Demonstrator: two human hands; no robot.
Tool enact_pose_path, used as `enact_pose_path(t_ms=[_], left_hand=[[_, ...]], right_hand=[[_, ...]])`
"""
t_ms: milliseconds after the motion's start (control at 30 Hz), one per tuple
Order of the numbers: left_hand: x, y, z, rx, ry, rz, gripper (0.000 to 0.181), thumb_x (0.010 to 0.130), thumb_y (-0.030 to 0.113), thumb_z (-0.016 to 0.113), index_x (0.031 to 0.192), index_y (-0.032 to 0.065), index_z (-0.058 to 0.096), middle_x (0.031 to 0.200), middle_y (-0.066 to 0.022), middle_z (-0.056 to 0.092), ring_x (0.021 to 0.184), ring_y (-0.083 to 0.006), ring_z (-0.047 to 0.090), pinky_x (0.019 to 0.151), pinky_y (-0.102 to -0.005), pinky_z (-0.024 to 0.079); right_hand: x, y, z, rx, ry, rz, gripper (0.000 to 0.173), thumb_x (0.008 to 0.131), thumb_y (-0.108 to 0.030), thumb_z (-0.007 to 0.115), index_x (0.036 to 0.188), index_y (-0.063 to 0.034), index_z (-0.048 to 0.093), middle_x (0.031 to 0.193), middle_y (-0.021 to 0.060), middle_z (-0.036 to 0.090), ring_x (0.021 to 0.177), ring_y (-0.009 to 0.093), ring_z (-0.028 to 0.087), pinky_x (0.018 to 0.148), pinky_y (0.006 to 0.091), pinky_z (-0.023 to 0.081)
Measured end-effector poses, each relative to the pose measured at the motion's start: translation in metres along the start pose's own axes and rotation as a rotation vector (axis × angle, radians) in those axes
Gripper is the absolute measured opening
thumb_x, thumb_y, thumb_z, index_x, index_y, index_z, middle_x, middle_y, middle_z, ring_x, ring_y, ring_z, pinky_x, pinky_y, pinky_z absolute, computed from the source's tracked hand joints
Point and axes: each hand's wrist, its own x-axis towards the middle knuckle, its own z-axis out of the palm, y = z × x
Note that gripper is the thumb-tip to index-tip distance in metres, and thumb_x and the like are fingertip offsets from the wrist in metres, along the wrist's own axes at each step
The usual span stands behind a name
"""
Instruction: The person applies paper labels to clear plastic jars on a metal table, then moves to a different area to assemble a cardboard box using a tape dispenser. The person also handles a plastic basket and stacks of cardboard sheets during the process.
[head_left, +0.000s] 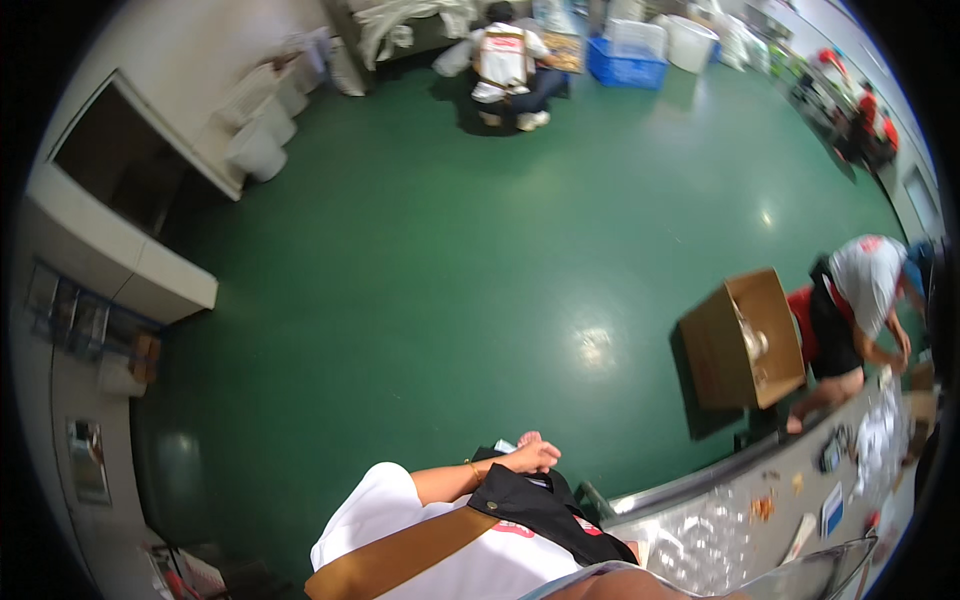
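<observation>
My left hand (537, 456) is in front of my waist, its fingers bent and a thin gold-coloured bracelet (474, 469) on the wrist. Whether it grips anything cannot be made out. Just beyond it shows a small patch of skin that may be fingers of my right hand (529, 438); the rest of that hand is hidden. A small pale item (505, 446) is beside the left wrist, partly covered. My black apron (517, 499) with a brown strap (405, 551) hangs over a white shirt.
At my right is a metal worktable (776, 480) with clear plastic packaging (697, 532), a blue-and-white box (832, 510) and a dark handheld device (832, 452). A co-worker (862, 300) bends beside an open cardboard box (739, 345). Another person (510, 67) squats near blue crates (626, 71) across the green floor (450, 262).
</observation>
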Motion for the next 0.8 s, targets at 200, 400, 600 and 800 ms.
enact_pose_path(t_ms=[200, 400, 600, 800], left_hand=[[-0.01, -0.016, -0.079, 0.189, 0.277, 0.392, 0.022, 0.084, 0.019, 0.054, 0.088, -0.0022, 0.06, 0.097, -0.0043, 0.059, 0.08, -0.0182, 0.055, 0.075, -0.0308, 0.043], [0.03, 0.051, -0.187, 0.156, 0.365, 0.442, 0.024, 0.08, 0.021, 0.055, 0.081, -0.0021, 0.059, 0.083, -0.0053, 0.058, 0.072, -0.0157, 0.052, 0.067, -0.0331, 0.042], [0.06, 0.125, -0.333, 0.171, 0.523, 0.525, 0.026, 0.077, 0.024, 0.057, 0.074, -0.002, 0.058, 0.068, -0.0062, 0.058, 0.065, -0.0131, 0.05, 0.059, -0.0353, 0.041], [0.02, 0.19, -0.461, -0.228, 1.072, 0.555, 0.021, 0.073, 0.018, 0.051, 0.06, 0.002, 0.047, 0.051, -0.0025, 0.045, 0.052, -0.0105, 0.044, 0.051, -0.031, 0.037]], right_hand=[[0.128, -0.144, 0.017, 0.008, -0.202, -0.398, 0.033, 0.085, -0.036, 0.053, 0.095, -0.0052, 0.058, 0.082, 0.021, 0.059, 0.078, 0.035, 0.057, 0.069, 0.044, 0.044], [0.254, -0.356, 0.002, -0.066, -0.31, -0.68, 0.029, 0.083, -0.031, 0.055, 0.095, -0.0047, 0.059, 0.084, 0.0201, 0.06, 0.079, 0.033, 0.058, 0.069, 0.0424, 0.044], [0.36, -0.596, 0.01, -0.157, -0.473, -0.976, 0.026, 0.081, -0.027, 0.056, 0.095, -0.0043, 0.059, 0.086, 0.0192, 0.06, 0.08, 0.031, 0.058, 0.07, 0.0408, 0.045], [0.41, -0.813, 0.004, -0.196, -0.581, -1.089, 0.024, 0.079, -0.022, 0.057, 0.095, -0.0038, 0.059, 0.087, 0.0183, 0.061, 0.081, 0.029, 0.059, 0.07, 0.0392, 0.046]])
